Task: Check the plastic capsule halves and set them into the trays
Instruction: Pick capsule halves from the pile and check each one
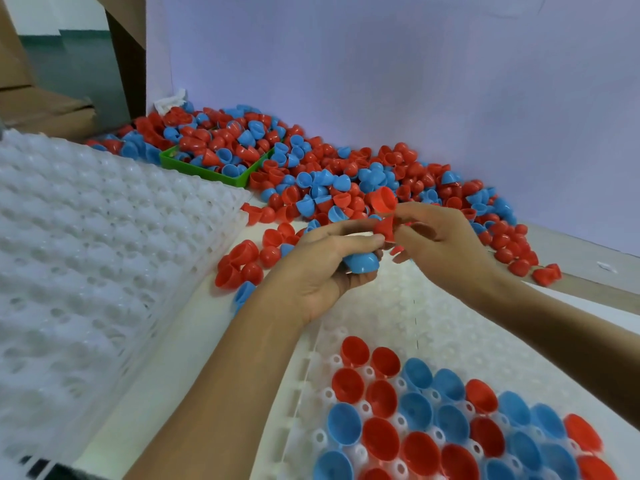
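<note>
Both hands are raised above the far end of the white tray (381, 306), between the loose pile of capsule halves (346, 174) and the filled cells at the tray's near end.

**Left hand.** The left hand (325, 268) cups a blue capsule half (362, 263) in its curled fingers, dome turned toward the right. Its thumb and forefinger reach up to a red capsule half (385, 228) held between the two hands.

**Right hand.** The right hand (440, 244) pinches the same red capsule half from the opposite side. A second red capsule half (383, 199) sits at its fingertips, open mouth tilted up and toward the camera. Whether the two red halves are nested or merely touching cannot be determined.

**Governing relation.** The open cells lie directly below and toward the person from the hands. The seated capsule halves (433, 427) occupy the near end, mouths up. In judgement, each held half must be turned mouth-up, axis vertical, before lowering. The left hand lies nearer the tray's left edge; the right hand is nearer the pile.

**Other items.** A stack of spare white trays (86, 237) stands at the table's left side. A green bin (207, 168) sits at the far edge of the table, in the pile.
</note>
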